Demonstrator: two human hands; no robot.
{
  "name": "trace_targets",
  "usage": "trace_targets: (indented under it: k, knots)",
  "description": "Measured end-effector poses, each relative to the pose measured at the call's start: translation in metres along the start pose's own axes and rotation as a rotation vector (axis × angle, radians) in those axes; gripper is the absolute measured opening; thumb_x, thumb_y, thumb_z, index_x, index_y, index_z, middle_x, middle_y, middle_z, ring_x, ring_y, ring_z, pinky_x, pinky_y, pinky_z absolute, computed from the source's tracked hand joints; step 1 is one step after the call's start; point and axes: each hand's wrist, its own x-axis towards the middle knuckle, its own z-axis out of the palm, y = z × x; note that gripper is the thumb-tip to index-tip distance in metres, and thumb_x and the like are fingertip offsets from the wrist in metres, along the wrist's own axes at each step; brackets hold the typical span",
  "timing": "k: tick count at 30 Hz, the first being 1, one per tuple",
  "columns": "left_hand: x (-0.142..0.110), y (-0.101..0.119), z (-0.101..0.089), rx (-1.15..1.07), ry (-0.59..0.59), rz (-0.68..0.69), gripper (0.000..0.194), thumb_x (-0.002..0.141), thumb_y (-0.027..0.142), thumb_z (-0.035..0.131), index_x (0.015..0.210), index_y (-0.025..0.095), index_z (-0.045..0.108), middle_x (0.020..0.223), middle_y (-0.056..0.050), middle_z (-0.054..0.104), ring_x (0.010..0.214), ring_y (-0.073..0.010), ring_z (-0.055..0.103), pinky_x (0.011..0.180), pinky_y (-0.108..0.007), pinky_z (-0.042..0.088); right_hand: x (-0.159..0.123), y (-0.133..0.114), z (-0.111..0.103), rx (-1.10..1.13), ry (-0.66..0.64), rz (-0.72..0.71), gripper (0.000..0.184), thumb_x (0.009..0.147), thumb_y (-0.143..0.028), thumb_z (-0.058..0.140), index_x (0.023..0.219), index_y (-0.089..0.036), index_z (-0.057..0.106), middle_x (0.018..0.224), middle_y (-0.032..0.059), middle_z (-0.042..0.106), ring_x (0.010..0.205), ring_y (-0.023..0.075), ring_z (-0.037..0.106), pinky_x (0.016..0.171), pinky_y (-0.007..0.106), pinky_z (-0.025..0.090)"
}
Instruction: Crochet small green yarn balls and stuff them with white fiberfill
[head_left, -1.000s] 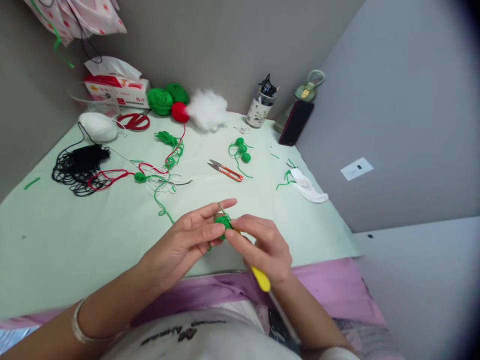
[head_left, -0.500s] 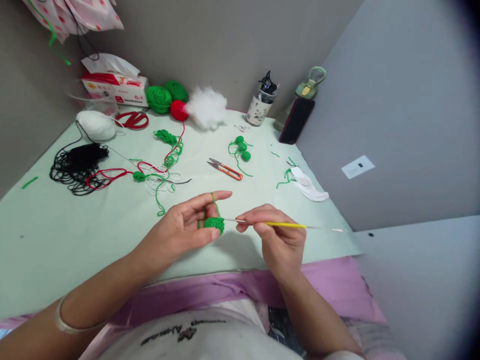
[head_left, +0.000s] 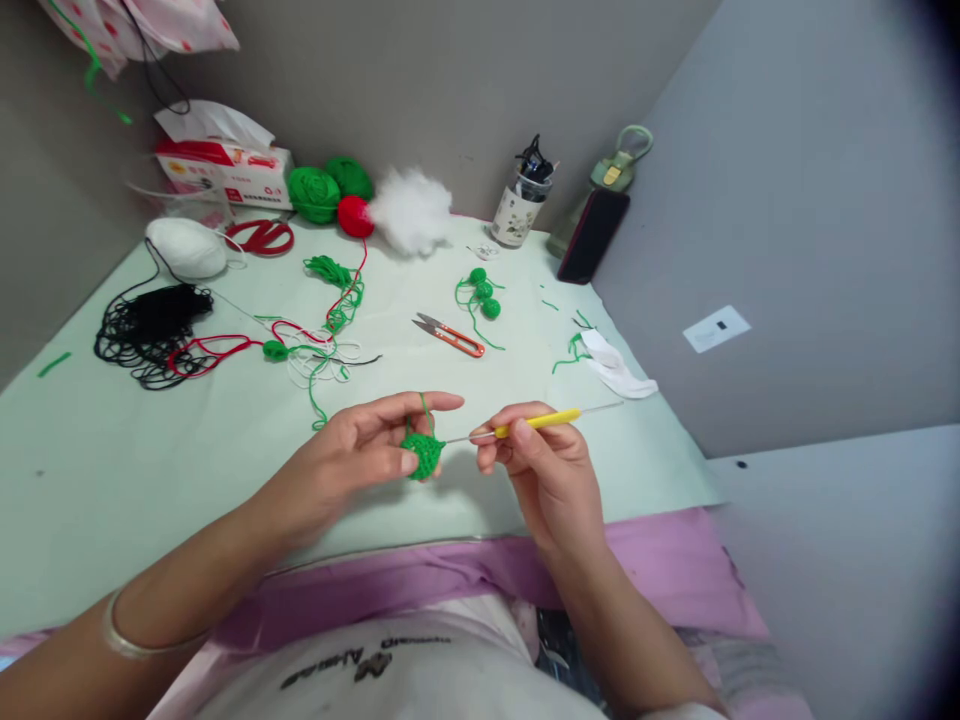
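Hook (head_left: 553,418) has tilted — green crochet (head_left: 424,457) looks bumpy, peaked.

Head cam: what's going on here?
A person is working yarn with both hands. The left hand pinches a small green crocheted piece, with a green strand looped at its index finger. The right hand grips a yellow-handled hook, whose thin shaft meets the piece's edge. Orange snips and three small green balls lie on the table beyond.
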Motion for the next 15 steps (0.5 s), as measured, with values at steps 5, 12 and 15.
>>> trace_targets:
  k: [5,12,15]
  knots:
    - [0.0022,0.0042,0.0004,-0.253,-0.157,-0.080,0.044,0.083,0.027,0.063,0.125,0.021,0.075,0.095,-0.004,0.062,0.066,-0.0131,0.061,0.067,-0.028,0.048,-0.0037,-0.0029,-0.0027,-0.059,-0.044,-0.070,0.010,0.091,-0.030,0.075,0.088,-0.023,0.082,0.080,0.0021,0.080,0.064,0.0115,0.073,0.064,0.022,0.059]
    - [-0.0006,-0.0007,0.0017,-0.076,-0.047,-0.034,0.047,0.084,0.024,0.077,0.131,0.030,0.071,0.099,-0.002,0.064,0.091,-0.0160,0.061,0.081,-0.026,0.048,-0.0010,-0.0020,-0.0047,0.006,-0.096,0.010,0.012,0.090,-0.034,0.075,0.088,-0.024,0.080,0.077,0.0007,0.076,0.061,0.0109,0.069,0.060,0.022,0.057]
    - [0.0004,-0.0022,0.0075,-0.020,-0.008,0.018,0.053,0.081,0.022,0.082,0.132,0.033,0.070,0.109,-0.004,0.065,0.103,-0.0202,0.060,0.087,-0.031,0.049,-0.0008,0.0037,-0.0030,-0.088,-0.154,-0.071,0.014,0.093,-0.035,0.071,0.093,-0.024,0.080,0.081,0.0018,0.073,0.064,0.0125,0.067,0.063,0.027,0.057]
